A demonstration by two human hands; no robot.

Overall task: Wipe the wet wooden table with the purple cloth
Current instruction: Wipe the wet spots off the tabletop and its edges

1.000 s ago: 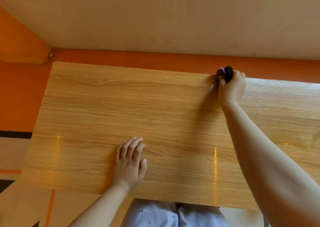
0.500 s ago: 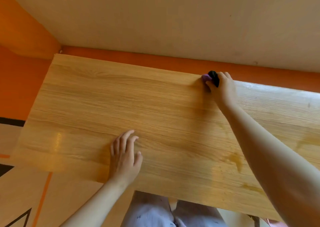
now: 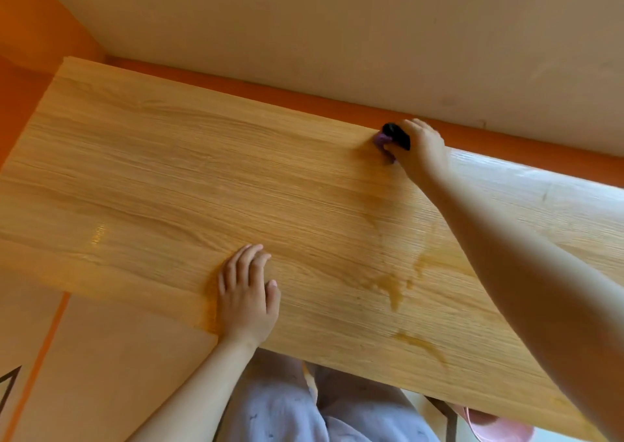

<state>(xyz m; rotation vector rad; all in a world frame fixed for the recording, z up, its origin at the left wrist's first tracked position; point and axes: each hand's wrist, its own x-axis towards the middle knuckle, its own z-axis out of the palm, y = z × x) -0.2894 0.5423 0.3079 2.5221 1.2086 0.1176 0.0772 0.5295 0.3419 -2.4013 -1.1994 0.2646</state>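
Purple cloth [image 3: 382,140], bunched into a small soft wad, lies at the far edge of the wooden table [image 3: 202,188], right of centre, pressed to the surface under the right hand [image 3: 422,149]. That hand's fingers curl round the wad and grip it. Only a purple corner shows past the knuckles, with a black piece [image 3: 399,134] on top; whether this belongs to the cloth cannot be told.

The tabletop is a long rectangular board, smooth and glossy, with light oak grain running along its length. Darker wet patches [image 3: 393,288] with irregular, streaked outlines lie between the two arms toward the near edge, well apart from the cloth.

The left hand [image 3: 246,293] rests palm-down by the near edge, fingers straight and close together, holding nothing.

Behind the far edge runs an orange wall band [image 3: 304,100], with matte cream wall [image 3: 337,36] above. Below the near edge show pale lilac trousers [image 3: 287,408] with a small dark print, and at lower right part of a pink object [image 3: 496,424] of unclear kind.
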